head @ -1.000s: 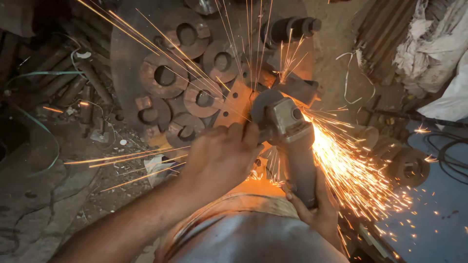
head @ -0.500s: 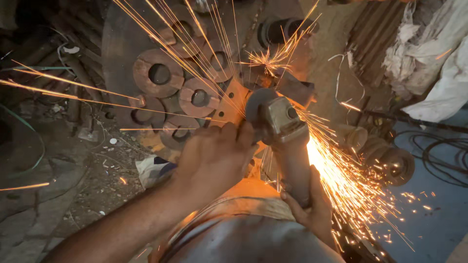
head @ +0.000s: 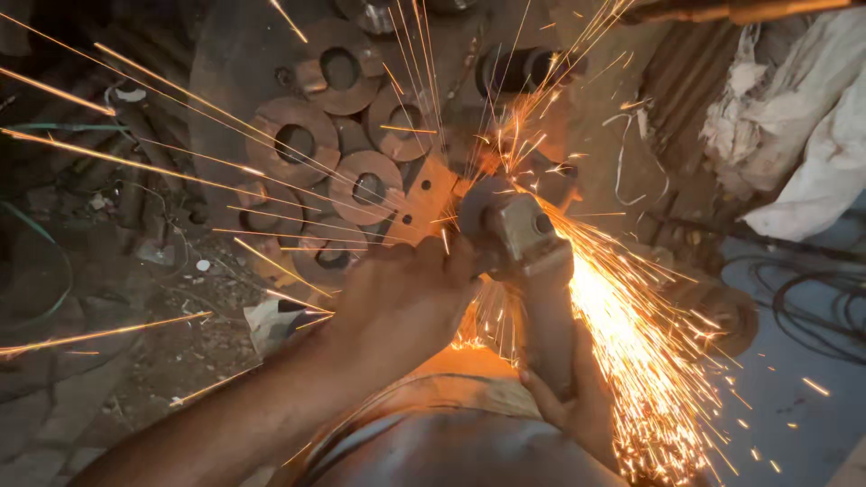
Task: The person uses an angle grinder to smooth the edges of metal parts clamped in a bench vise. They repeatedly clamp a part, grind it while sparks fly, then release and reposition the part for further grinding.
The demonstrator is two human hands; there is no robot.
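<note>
Two hands on one angle grinder (head: pixel 523 243) here, and sparks going everywhere. The left hand (head: pixel 401 302) has its grip clenched up near the grinder's head, fingers wrapped around what looks like a side handle, though the handle itself is mostly hidden under the hand. The right hand (head: pixel 573 401) is lower down, close to the person's body, with its grip closed around the grinder's long body. The grinder sits about mid-frame, its head tipped onto a piece of metal (head: pixel 550 176) just above it, and that contact point is where the brightest orange glow is. A thick spray of sparks (head: pixel 631 343) shoots down and to the right, with longer streaks flying off up and to the left. Just left of the grinder there's a bunch of rusty flat rings (head: pixel 365 185) with round holes, some overlapping, lying on a big round steel plate (head: pixel 225 81). A dark pipe stub (head: pixel 519 70) is above the work. Off to the right there's whitish cloth (head: pixel 803 135) bundled up, and dark cables (head: pixel 812 307) looped on the floor.
</note>
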